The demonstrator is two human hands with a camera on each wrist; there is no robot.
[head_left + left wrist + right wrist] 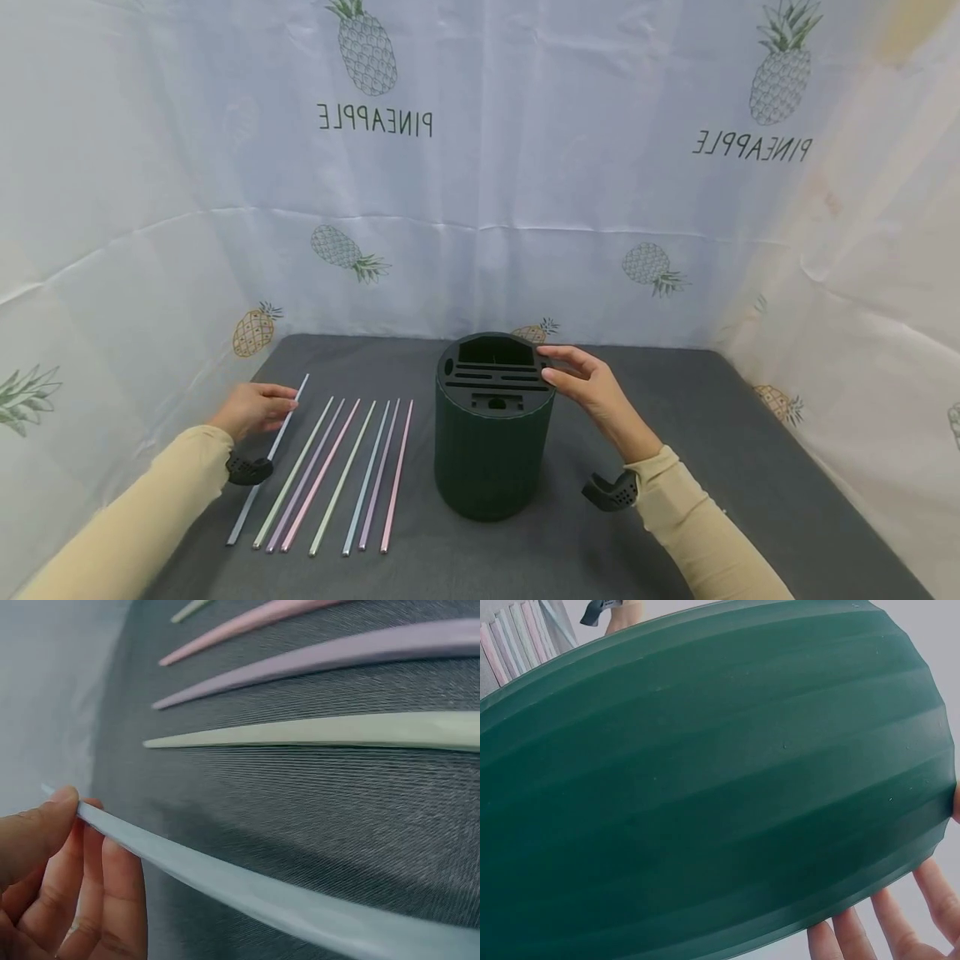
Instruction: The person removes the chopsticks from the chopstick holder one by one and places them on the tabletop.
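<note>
My left hand [255, 408] pinches a pale blue chopstick [246, 510] between thumb and fingers near its thin end. In the left wrist view that chopstick [247, 889] runs from the fingertips toward the lower right, its thick end out of frame. A dark green, ribbed utensil holder [491, 458] stands upright with a slotted top. My right hand [592, 392] touches the back right of its rim, fingers extended and thumb apart from the index finger. The right wrist view shows the fingers [891, 919] reaching the edge of the holder's wall [727, 780], which hides much of the scene.
Several pastel chopsticks lie side by side between the left hand and the holder, among them a pale green one [296, 467] and a pink one [397, 475]. The grey tabletop [720, 450] meets a white pineapple-print curtain [525, 167] at the back and sides.
</note>
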